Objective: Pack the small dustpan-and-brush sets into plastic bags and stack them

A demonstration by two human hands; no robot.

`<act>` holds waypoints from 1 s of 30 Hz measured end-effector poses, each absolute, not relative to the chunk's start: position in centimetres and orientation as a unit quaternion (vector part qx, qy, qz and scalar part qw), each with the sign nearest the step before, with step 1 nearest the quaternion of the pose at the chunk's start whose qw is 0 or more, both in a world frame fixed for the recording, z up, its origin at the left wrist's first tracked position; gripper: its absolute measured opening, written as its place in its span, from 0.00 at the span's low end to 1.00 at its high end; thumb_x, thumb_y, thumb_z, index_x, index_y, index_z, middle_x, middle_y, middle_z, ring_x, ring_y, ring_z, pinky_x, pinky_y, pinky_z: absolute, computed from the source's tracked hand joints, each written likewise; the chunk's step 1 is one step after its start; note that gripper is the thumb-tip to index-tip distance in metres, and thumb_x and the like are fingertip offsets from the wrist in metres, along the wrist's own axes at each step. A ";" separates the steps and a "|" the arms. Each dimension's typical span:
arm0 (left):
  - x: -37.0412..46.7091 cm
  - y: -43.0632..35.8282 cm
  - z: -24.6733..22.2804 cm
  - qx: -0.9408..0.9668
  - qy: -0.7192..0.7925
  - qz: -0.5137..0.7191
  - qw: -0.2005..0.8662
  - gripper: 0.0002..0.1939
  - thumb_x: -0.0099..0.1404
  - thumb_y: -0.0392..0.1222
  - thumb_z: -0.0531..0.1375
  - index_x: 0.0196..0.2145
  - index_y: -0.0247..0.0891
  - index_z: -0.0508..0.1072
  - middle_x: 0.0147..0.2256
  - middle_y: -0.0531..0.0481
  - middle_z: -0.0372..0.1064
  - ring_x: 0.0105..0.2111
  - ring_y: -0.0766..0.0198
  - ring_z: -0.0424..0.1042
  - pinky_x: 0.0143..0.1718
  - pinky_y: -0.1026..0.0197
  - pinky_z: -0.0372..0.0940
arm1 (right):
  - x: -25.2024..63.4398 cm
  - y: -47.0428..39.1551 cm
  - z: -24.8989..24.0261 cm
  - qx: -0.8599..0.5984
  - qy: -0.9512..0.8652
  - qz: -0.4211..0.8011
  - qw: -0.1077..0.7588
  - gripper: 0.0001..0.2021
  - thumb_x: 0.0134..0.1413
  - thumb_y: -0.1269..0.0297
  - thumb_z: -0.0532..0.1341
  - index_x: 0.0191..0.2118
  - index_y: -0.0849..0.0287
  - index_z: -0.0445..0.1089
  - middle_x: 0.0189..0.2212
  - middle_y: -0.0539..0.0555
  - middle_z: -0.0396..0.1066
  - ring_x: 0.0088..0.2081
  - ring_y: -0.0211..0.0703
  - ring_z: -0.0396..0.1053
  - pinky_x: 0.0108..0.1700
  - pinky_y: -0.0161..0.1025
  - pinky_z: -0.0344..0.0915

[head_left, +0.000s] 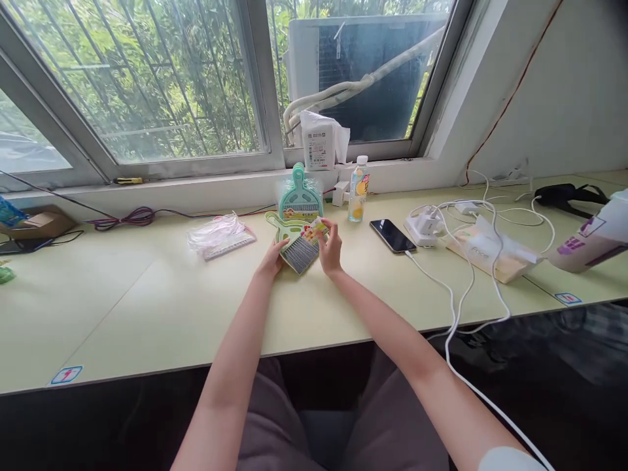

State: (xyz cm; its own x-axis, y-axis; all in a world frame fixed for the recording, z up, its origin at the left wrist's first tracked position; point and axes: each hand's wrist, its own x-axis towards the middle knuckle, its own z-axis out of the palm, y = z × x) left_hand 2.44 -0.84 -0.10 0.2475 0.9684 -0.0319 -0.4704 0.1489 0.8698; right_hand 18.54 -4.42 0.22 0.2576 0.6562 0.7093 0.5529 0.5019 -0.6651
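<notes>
A small light green dustpan and brush set [289,230] is tilted in front of me over the table, its grey bristles facing up and its handle pointing to the upper left. My left hand [273,258] grips its left edge. A colourful label card [314,229] lies across the upper right of the set, and my right hand [331,248] pinches it between thumb and fingers. Just behind stands a teal dustpan and brush set [300,195] in clear wrapping, leaning on the window ledge; its lower part is hidden by the green one.
Left of my hands lies a heap of clear plastic packaging [220,237]. To the right are a drink bottle [359,190], a phone [392,235], a white charger block [424,226], a tissue pack [490,252] and a tumbler [593,232]. White cables hang over the table's front edge.
</notes>
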 end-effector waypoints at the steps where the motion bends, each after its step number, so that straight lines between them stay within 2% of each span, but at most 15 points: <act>1: 2.6 -0.9 -0.1 0.396 0.319 0.518 0.688 0.23 0.56 0.37 0.65 0.50 0.39 0.70 0.38 0.47 0.75 0.35 0.61 0.76 0.40 0.60 0.71 | 18.2 -4.6 0.2 -0.494 -0.642 0.045 0.584 0.22 0.67 0.54 0.44 0.61 0.56 0.56 0.59 0.60 0.63 0.60 0.44 0.61 0.60 0.46 0.59; 5: 2.5 -0.6 -0.3 0.399 0.327 0.518 0.683 0.23 0.55 0.40 0.67 0.48 0.39 0.70 0.38 0.47 0.75 0.31 0.63 0.75 0.34 0.63 0.71 | 17.3 -4.2 -0.6 -0.528 -0.737 0.067 0.417 0.24 0.67 0.54 0.42 0.64 0.55 0.54 0.66 0.57 0.52 0.68 0.48 0.43 0.66 0.62 0.40; 7: 2.3 -0.5 -0.4 0.395 0.324 0.528 0.678 0.23 0.54 0.38 0.67 0.48 0.40 0.70 0.39 0.48 0.75 0.32 0.64 0.75 0.33 0.64 0.70 | 17.1 -3.8 -1.1 -0.555 -0.750 0.077 0.352 0.26 0.67 0.52 0.41 0.66 0.53 0.49 0.68 0.55 0.45 0.70 0.50 0.37 0.63 0.71 0.31; 9: 2.2 -0.5 -0.3 0.392 0.316 0.536 0.677 0.22 0.53 0.36 0.67 0.47 0.40 0.71 0.39 0.48 0.75 0.33 0.64 0.75 0.34 0.64 0.70 | 17.2 -3.5 -1.4 -0.574 -0.752 0.076 0.316 0.27 0.66 0.51 0.41 0.67 0.50 0.46 0.69 0.54 0.41 0.70 0.51 0.35 0.61 0.75 0.28; 13: 1.9 -0.7 0.0 0.383 0.319 0.540 0.678 0.21 0.53 0.35 0.67 0.45 0.39 0.71 0.38 0.48 0.75 0.35 0.62 0.75 0.37 0.63 0.71 | 17.7 -3.4 -1.4 -0.593 -0.743 0.049 0.306 0.30 0.64 0.47 0.42 0.69 0.48 0.40 0.69 0.55 0.39 0.70 0.52 0.33 0.61 0.75 0.27; 17: 1.6 -0.5 -0.1 0.372 0.338 0.544 0.672 0.21 0.54 0.37 0.66 0.46 0.39 0.71 0.37 0.47 0.75 0.34 0.61 0.75 0.37 0.61 0.71 | 18.1 -3.8 -0.9 -0.583 -0.737 0.020 0.342 0.35 0.63 0.45 0.43 0.69 0.49 0.30 0.70 0.57 0.37 0.70 0.53 0.34 0.61 0.74 0.30; 19: 1.5 -0.3 -0.2 0.364 0.340 0.544 0.675 0.21 0.55 0.38 0.65 0.47 0.39 0.70 0.37 0.47 0.75 0.34 0.62 0.75 0.36 0.61 0.71 | 18.2 -4.0 -0.6 -0.572 -0.737 -0.004 0.360 0.34 0.64 0.46 0.43 0.69 0.48 0.29 0.70 0.56 0.37 0.70 0.52 0.35 0.62 0.73 0.29; 21: 1.5 -0.3 -0.2 0.356 0.341 0.546 0.677 0.20 0.55 0.37 0.65 0.47 0.39 0.70 0.37 0.48 0.74 0.33 0.63 0.74 0.35 0.62 0.71 | 18.3 -4.0 -0.7 -0.567 -0.744 -0.009 0.352 0.31 0.64 0.47 0.42 0.69 0.46 0.33 0.70 0.54 0.37 0.70 0.52 0.36 0.62 0.72 0.28; 24: 1.5 -0.3 -0.2 0.354 0.342 0.553 0.672 0.20 0.55 0.36 0.64 0.46 0.39 0.69 0.38 0.48 0.73 0.33 0.65 0.74 0.34 0.63 0.71 | 18.4 -3.7 -1.3 -0.566 -0.768 0.062 0.292 0.29 0.64 0.46 0.42 0.68 0.44 0.40 0.70 0.53 0.38 0.69 0.53 0.37 0.61 0.73 0.28; 27: 1.5 -0.5 -0.2 0.363 0.348 0.552 0.665 0.22 0.54 0.35 0.65 0.47 0.40 0.69 0.39 0.49 0.73 0.33 0.64 0.74 0.34 0.63 0.71 | 18.4 -3.2 -2.1 -0.556 -0.779 0.138 0.254 0.33 0.63 0.44 0.43 0.69 0.46 0.34 0.70 0.55 0.34 0.69 0.53 0.39 0.62 0.73 0.30; 30: 1.5 -0.4 -0.3 0.363 0.351 0.550 0.665 0.22 0.53 0.34 0.65 0.47 0.40 0.69 0.39 0.48 0.73 0.34 0.63 0.74 0.36 0.61 0.71 | 18.6 -3.0 -2.1 -0.557 -0.778 0.141 0.254 0.37 0.61 0.42 0.46 0.69 0.47 0.28 0.70 0.56 0.30 0.69 0.53 0.37 0.63 0.71 0.31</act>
